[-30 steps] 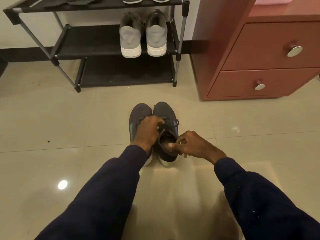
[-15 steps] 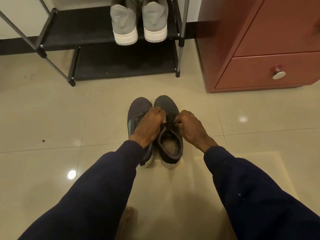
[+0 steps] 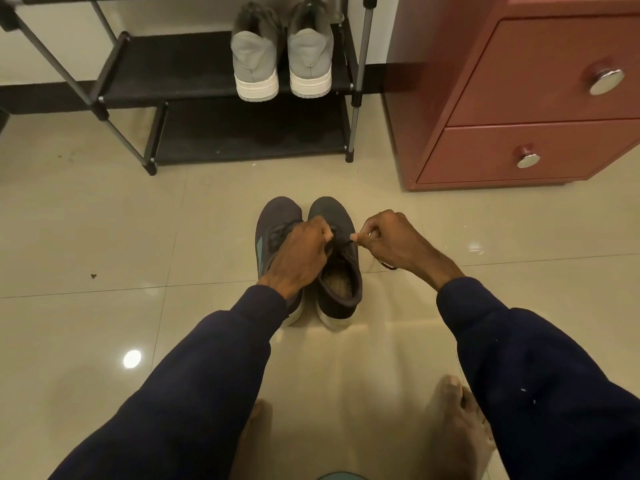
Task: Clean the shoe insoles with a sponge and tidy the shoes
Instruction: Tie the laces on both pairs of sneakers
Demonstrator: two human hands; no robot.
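Note:
A pair of dark grey sneakers stands side by side on the tiled floor, toes pointing away from me. The left sneaker (image 3: 278,216) has a teal stripe on its side and is partly covered by my left hand (image 3: 298,252). The right sneaker (image 3: 337,271) shows a pale insole inside its opening. My left hand pinches the dark shoelace (image 3: 341,241) over the right sneaker's tongue. My right hand (image 3: 391,242) pinches the lace's other end and holds it out to the right of the shoe. No sponge is in view.
A black metal shoe rack (image 3: 173,71) stands against the wall ahead, with a pair of grey sneakers (image 3: 282,53) on its shelf. A reddish drawer cabinet (image 3: 519,98) sits at the right. My bare feet (image 3: 457,427) rest on the floor near me.
My right hand left the heel opening, went to the laces, then pulled out to the right with a lace end. My left hand stayed on the laces. The view shifted.

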